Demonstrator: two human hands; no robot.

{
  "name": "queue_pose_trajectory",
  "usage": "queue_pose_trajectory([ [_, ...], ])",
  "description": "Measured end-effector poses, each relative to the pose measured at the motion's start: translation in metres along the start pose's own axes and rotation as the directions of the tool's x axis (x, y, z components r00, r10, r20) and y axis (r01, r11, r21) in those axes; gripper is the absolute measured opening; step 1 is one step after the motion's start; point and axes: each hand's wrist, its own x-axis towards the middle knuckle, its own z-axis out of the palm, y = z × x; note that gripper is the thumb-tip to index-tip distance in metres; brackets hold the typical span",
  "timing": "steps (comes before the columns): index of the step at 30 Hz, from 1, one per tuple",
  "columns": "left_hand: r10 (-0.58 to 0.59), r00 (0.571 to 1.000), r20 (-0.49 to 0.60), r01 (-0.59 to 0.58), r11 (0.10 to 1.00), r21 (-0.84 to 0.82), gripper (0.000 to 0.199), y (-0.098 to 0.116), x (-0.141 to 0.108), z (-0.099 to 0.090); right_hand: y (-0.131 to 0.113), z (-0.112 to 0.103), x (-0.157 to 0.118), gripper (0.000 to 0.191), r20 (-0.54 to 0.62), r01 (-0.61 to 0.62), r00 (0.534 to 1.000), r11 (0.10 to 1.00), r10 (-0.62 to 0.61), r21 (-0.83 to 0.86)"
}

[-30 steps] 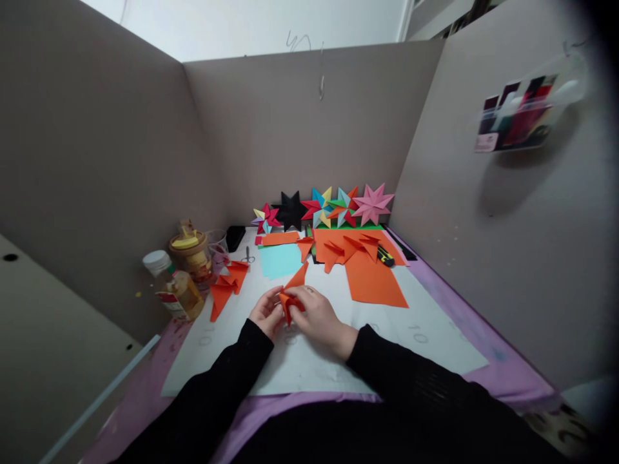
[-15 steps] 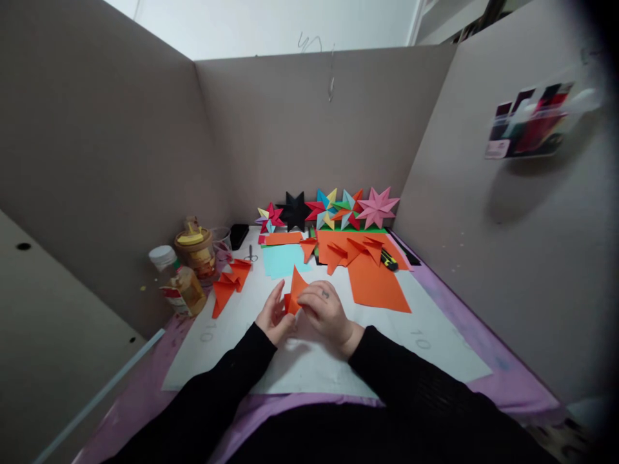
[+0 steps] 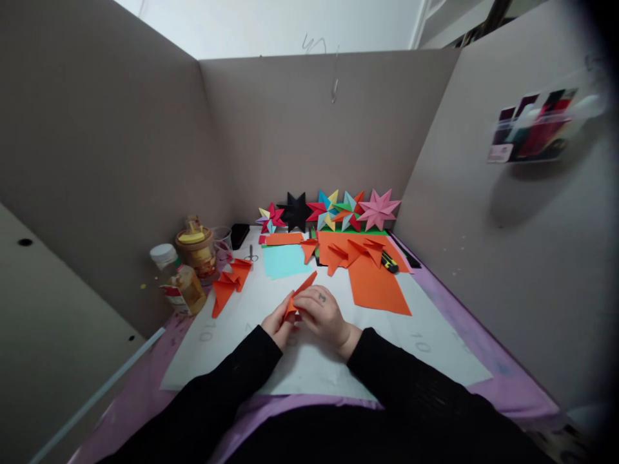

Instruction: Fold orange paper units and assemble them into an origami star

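Note:
A folded orange paper piece [image 3: 305, 283] is held between my two hands above the white sheet [image 3: 314, 374], its point slanting up to the right. My left hand [image 3: 279, 320] grips its lower left part, fingers closed. My right hand [image 3: 323, 316] pinches the paper from the right, with its back toward the camera. The fingertips of both hands are partly hidden. Several folded orange pieces [image 3: 225, 293] lie to the left of my hands, and more [image 3: 337, 256] lie behind them. An orange sheet [image 3: 378, 290] is at the right.
Paper stars, one of them pink [image 3: 379, 209], lean on the back panel. A yellow-black cutter [image 3: 389, 261] lies behind right, scissors [image 3: 251, 256] behind left beside light blue paper [image 3: 284, 261]. A bottle [image 3: 181, 289] and a brown tub [image 3: 197, 254] stand at the left.
The held paper has tilted from nearly upright to slanting right and looks narrower. My left fingers, spread before, have closed on it. The view has shifted slightly.

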Motion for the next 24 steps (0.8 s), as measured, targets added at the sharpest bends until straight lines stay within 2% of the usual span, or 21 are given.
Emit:
queue_pose_trajectory([
  [4, 0.03, 0.996, -0.08, -0.025, 0.998, 0.061, 0.05, 0.003, 0.001, 0.001, -0.001, 0.0, -0.001, 0.02, -0.008, -0.03, 1.0, 0.999, 0.03, -0.014],
  [6, 0.06, 0.992, -0.109, -0.043, 0.988, 0.151, 0.05, 0.004, 0.001, -0.001, -0.002, 0.0, -0.001, 0.019, -0.024, -0.047, 0.999, 0.999, 0.047, -0.019],
  [10, 0.167, 0.981, -0.101, -0.119, 0.922, 0.369, 0.051, 0.004, 0.0, -0.005, -0.004, 0.002, -0.001, 0.017, -0.016, -0.056, 0.998, 0.998, 0.055, -0.014],
  [14, 0.204, 0.975, -0.091, -0.15, 0.9, 0.409, 0.053, 0.003, -0.001, -0.006, -0.003, 0.003, -0.002, 0.019, 0.017, -0.058, 0.998, 0.998, 0.058, -0.005],
  [17, 0.181, 0.972, -0.149, -0.138, 0.956, 0.26, 0.049, 0.004, 0.001, -0.004, -0.002, 0.002, -0.003, 0.026, -0.034, -0.08, 0.996, 0.996, 0.079, -0.027],
  [19, 0.092, 0.976, -0.197, -0.082, 0.995, 0.061, 0.047, 0.005, 0.004, -0.004, -0.001, 0.002, -0.003, 0.037, -0.086, -0.131, 0.988, 0.991, 0.127, -0.032],
  [21, -0.029, 0.979, -0.204, 0.003, 0.992, -0.125, 0.048, 0.007, 0.008, -0.006, -0.001, 0.005, -0.003, 0.052, -0.098, -0.249, 0.964, 0.969, 0.248, 0.008],
  [22, -0.087, 0.978, -0.192, 0.048, 0.979, -0.197, 0.047, 0.008, 0.01, -0.007, -0.001, 0.007, -0.004, 0.057, -0.081, -0.337, 0.937, 0.94, 0.34, 0.048],
  [24, -0.18, 0.972, -0.152, 0.125, 0.941, -0.313, 0.044, 0.009, 0.012, -0.008, -0.001, 0.012, -0.004, 0.06, 0.011, -0.542, 0.837, 0.826, 0.547, 0.155],
])
